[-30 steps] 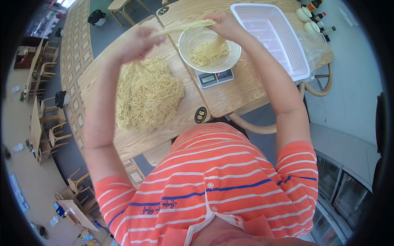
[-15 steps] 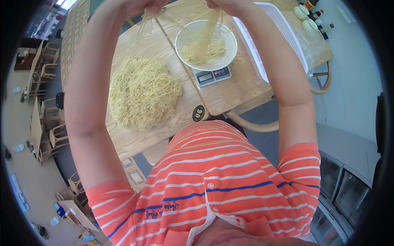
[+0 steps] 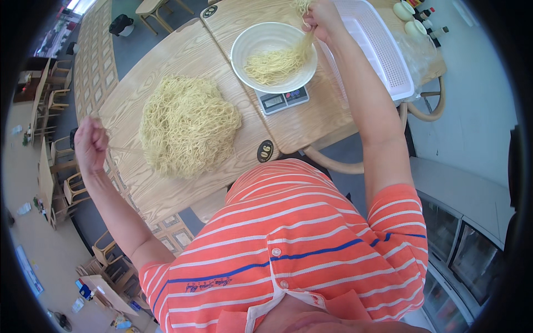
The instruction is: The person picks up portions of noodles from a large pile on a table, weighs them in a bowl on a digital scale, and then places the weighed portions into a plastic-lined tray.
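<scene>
Pinching a bunch of noodle strands [image 3: 304, 41], the right hand [image 3: 322, 19] holds them above the white bowl [image 3: 273, 55] on the scale [image 3: 283, 100]. Left hand [image 3: 90, 145], fisted, grips thin strands left of the noodle heap [image 3: 186, 130].

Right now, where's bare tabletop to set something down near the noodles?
Bare wood lies between the noodle pile and the white bowl on the scale, and on the near corner below the scale beside the oval plate. Crowded: the right hand trails strands into the bowl, with the white basket alongside. The left hand is off the left edge.
</scene>
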`<state>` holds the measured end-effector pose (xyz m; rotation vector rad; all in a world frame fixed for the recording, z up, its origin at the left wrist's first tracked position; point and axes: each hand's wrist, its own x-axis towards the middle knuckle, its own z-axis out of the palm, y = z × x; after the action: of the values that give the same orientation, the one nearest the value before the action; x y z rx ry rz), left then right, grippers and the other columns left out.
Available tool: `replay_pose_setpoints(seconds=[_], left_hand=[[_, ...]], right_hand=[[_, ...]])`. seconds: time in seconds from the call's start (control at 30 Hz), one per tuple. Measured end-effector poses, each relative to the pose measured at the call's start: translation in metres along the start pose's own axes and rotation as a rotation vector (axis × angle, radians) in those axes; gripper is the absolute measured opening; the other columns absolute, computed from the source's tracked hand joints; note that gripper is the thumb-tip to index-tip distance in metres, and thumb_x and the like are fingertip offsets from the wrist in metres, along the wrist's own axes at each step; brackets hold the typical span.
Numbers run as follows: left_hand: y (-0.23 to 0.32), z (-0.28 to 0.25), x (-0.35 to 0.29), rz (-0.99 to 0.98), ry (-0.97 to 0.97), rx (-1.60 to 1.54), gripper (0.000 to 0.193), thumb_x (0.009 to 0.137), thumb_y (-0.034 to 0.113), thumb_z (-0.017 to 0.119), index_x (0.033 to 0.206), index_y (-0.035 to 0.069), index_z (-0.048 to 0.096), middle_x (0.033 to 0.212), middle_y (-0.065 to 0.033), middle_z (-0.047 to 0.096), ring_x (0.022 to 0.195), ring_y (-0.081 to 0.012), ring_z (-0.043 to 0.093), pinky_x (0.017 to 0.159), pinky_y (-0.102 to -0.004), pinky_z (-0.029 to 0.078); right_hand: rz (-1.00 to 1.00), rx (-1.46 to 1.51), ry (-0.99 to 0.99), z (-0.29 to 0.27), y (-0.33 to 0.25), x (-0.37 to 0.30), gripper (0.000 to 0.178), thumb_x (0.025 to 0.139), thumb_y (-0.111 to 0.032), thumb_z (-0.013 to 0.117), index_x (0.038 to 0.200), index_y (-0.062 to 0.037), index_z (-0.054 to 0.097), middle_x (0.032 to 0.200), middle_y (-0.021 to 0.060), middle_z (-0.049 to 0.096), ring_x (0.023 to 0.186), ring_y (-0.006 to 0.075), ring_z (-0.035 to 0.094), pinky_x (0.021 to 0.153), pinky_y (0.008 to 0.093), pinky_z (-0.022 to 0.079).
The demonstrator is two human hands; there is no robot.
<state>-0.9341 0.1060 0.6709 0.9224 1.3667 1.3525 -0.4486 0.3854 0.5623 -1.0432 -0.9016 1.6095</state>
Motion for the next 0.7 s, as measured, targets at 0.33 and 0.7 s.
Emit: replay_pose_setpoints(seconds=[0.33, 0.7], left_hand=[[-0.1, 0.056, 0.0, -0.118, -0.189, 1.179, 0.022, 0.087, 0.026, 0.063, 0.087, 0.005, 0.06, 0.075, -0.0009, 0.054, 0.068, -0.0131, 0.051, 0.063, -0.0309, 0.042], [-0.24, 0.177, -0.077, 0.698, -0.74, 1.737, 0.026, 0.077, 0.021, 0.062, 0.102, 0.014, 0.063, 0.128, -0.0071, 0.048, 0.134, -0.0273, 0.031, 0.11, -0.063, 0.013]], right_hand=[[-0.186, -1.615, -0.602, 0.031, 0.059, -0.038, 0.036, 0.074, -0.004, 0.055, 0.109, -0.0063, 0.064, 0.092, 0.016, 0.065, 0.091, 0.0347, 0.062, 0.085, 0.0414, 0.048], [-0.526, -1.298, -0.006, -0.006, 0.028, -0.122, 0.02, 0.083, -0.016, 0.054, 0.098, -0.0095, 0.067, 0.09, 0.0129, 0.067, 0.083, 0.0298, 0.064, 0.074, 0.0404, 0.05]])
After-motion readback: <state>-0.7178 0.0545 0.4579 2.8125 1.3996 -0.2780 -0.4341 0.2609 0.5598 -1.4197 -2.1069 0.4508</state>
